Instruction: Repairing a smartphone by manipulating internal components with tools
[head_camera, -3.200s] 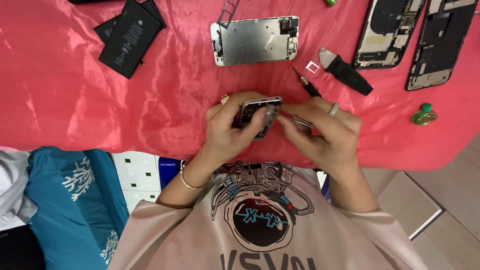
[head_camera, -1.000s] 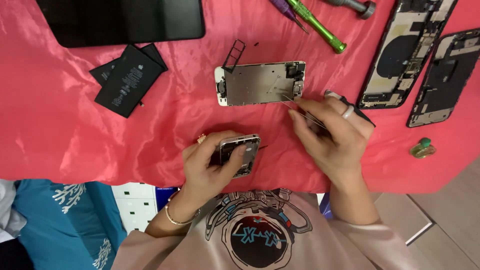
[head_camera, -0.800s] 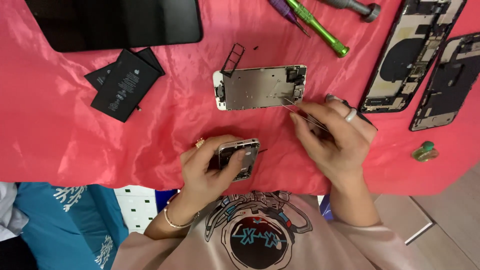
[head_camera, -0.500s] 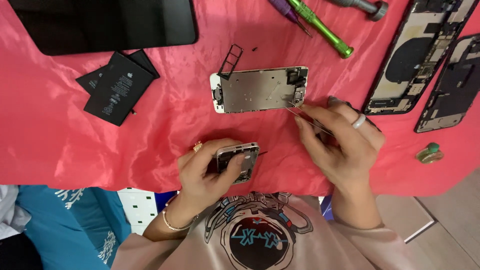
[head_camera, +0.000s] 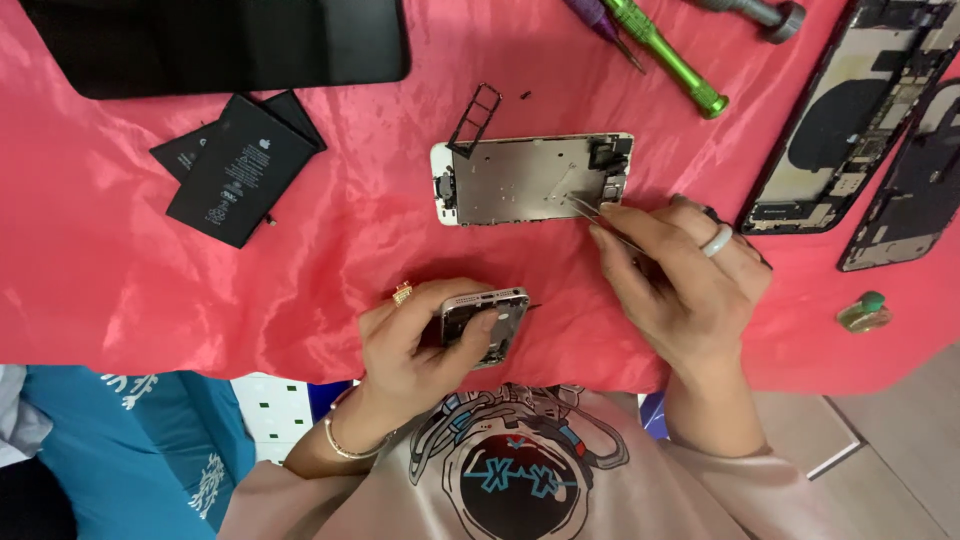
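phone housing in left hand, tweezers in right hand

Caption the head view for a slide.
Right hand touches tweezers to a phone's metal plate; left hand grips a small phone frame on red cloth.

Glossy pink satin cloth, bare-metal phone plate

Red cloth w/ batteries, phone frames, green screwdriver.
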